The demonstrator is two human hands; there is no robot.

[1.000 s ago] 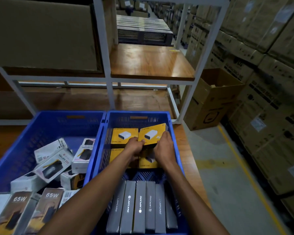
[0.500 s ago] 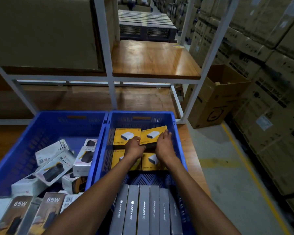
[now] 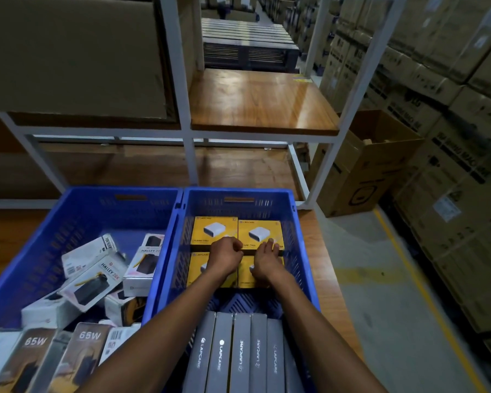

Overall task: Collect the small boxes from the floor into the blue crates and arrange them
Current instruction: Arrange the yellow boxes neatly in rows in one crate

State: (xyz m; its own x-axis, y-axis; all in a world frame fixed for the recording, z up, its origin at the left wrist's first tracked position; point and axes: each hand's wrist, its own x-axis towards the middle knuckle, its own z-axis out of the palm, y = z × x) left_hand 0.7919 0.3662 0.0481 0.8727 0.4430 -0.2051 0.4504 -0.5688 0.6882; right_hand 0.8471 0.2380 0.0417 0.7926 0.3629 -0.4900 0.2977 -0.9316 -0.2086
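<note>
We find two blue crates side by side on a wooden surface. In the right crate [image 3: 301,236], four yellow boxes lie flat in a two-by-two block against the far wall: the far-left yellow box [image 3: 214,229], the far-right yellow box [image 3: 262,232], and two nearer ones partly covered by the hands. At the near end of the same crate, a row of grey boxes [image 3: 240,355] stands on edge, spines up, packed side by side. Bare crate floor shows between the yellow block and the grey row.

The left hand [image 3: 224,258] sits over the seam where the yellow boxes meet, its fingers curled under into a loose fist; we cannot tell whether it pinches a box edge or merely presses with the knuckles. The right hand [image 3: 267,258] lies flat, fingers straight, resting on the far-right yellow box and the one nearer.

We judge the right crate largely arranged, with the hands squaring the last yellow box into line.

The left crate [image 3: 54,222] is another matter: white boxes [image 3: 94,268] and brown boxes marked 65W [image 3: 80,355] lie tilted and overlapping in a heap, unsorted. That arranging remains to be done. The floor [image 3: 380,279] visible to the right shows no small boxes, though much of it lies out of view.
</note>
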